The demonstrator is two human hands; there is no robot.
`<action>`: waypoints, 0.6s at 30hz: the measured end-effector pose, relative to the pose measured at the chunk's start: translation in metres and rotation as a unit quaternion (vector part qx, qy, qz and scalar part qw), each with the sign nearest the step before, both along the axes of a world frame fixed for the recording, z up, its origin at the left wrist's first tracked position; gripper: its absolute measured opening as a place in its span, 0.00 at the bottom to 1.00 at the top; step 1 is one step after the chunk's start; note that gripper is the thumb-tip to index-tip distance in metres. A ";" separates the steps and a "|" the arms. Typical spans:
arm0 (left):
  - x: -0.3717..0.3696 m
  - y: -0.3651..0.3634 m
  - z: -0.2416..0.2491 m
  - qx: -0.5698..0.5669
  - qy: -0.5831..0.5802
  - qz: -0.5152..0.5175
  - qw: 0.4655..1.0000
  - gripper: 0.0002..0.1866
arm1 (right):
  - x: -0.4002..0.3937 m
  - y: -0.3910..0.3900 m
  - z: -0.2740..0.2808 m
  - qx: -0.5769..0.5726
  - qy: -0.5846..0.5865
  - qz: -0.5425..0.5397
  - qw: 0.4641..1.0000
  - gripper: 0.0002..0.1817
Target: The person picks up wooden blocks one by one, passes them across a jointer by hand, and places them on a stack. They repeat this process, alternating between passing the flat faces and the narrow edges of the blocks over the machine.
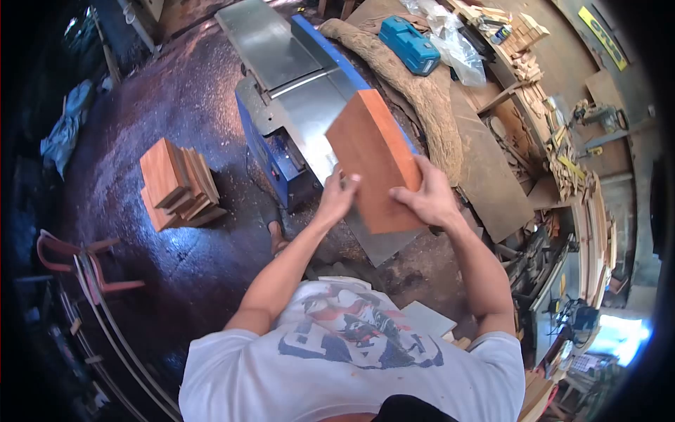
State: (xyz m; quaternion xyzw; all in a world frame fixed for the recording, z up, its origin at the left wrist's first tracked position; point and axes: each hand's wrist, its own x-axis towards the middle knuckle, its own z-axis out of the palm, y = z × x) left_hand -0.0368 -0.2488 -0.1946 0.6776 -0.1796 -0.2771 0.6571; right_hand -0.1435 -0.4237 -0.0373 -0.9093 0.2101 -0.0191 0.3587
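A thick reddish-brown wooden board (373, 165) is raised in front of my chest, tilted, with one long edge facing up and to the right. My right hand (430, 197) grips its right side, thumb across the broad face and the other fingers hidden behind. At the board's lower left edge is my left hand (340, 198), its fingers bent against the wood. Beneath and beyond the board lies a blue machine with a flat metal table (302, 105), which the board partly covers.
Several cut boards (165, 176) are stacked on the floor at left. A red chair (105, 264) stands lower left. Beyond the machine are a teal case (410, 43), a rough log (436, 105) and plastic bags. Shelves with wood offcuts (527, 63) line the right.
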 end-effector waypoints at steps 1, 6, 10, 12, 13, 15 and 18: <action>-0.011 -0.013 -0.012 0.106 -0.078 0.021 0.991 0.48 | 0.001 0.002 0.021 -0.037 0.081 -0.010 0.996 0.49; -0.044 -0.074 0.033 -0.023 0.109 -0.150 0.982 0.70 | -0.017 -0.049 -0.034 -0.123 0.079 -0.022 0.989 0.45; -0.055 -0.112 0.044 0.019 0.094 -0.108 0.990 0.69 | -0.016 -0.060 -0.039 -0.149 0.043 -0.008 0.988 0.46; -0.058 -0.118 0.037 0.021 0.105 -0.082 0.991 0.68 | -0.003 -0.056 -0.036 -0.158 0.050 -0.025 0.986 0.47; -0.050 -0.124 0.034 0.020 0.103 -0.065 0.992 0.68 | 0.007 -0.057 -0.038 -0.162 0.042 -0.023 0.986 0.47; -0.033 -0.131 0.029 0.017 0.111 -0.027 0.993 0.65 | 0.025 -0.059 -0.044 -0.172 0.031 -0.018 0.985 0.48; 0.000 -0.136 0.022 0.033 0.039 0.040 0.998 0.58 | 0.063 -0.060 -0.046 -0.182 0.004 0.012 0.983 0.49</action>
